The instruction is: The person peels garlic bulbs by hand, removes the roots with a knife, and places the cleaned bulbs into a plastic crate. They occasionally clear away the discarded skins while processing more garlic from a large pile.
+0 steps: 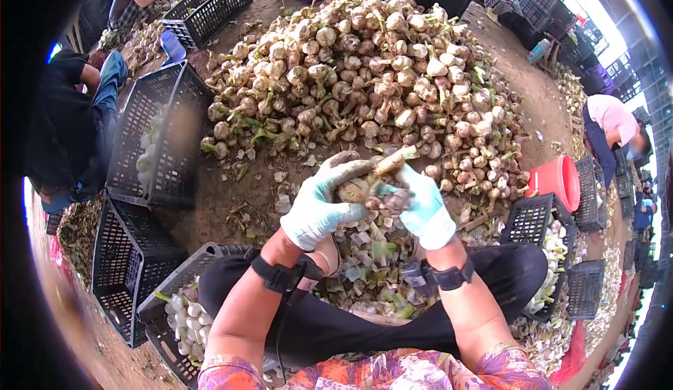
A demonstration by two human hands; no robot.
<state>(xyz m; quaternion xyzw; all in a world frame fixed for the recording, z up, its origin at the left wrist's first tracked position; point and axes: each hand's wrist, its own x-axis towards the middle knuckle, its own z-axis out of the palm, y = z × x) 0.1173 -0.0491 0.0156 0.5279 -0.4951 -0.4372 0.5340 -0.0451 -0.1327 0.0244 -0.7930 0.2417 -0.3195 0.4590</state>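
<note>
Gripping a dirty garlic bulb [354, 191] between thumb and fingers is the left hand [321, 203], gloved in pale teal with some grime on it, right above the person's crossed legs. The right hand [425, 206], same kind of glove, is curled up against a darker, purplish bulb [394, 201] just beside the first one, but it's pretty blurry, so I can't tell if the fingers are really pinching it. A thick stem [397, 160] angles up between the two hands. Straight ahead there's a big heap of garlic [364, 74] on the dirt floor, and peeled skins and leaf scraps [375, 264] litter the ground between the legs. White bulbs [188, 323] sit in the black crate by the left knee, and more pale ones [554, 257] fill a crate on the right, near a red bucket [556, 183]. Someone in a pink top [607, 118] is bent over farther off to the right.
</note>
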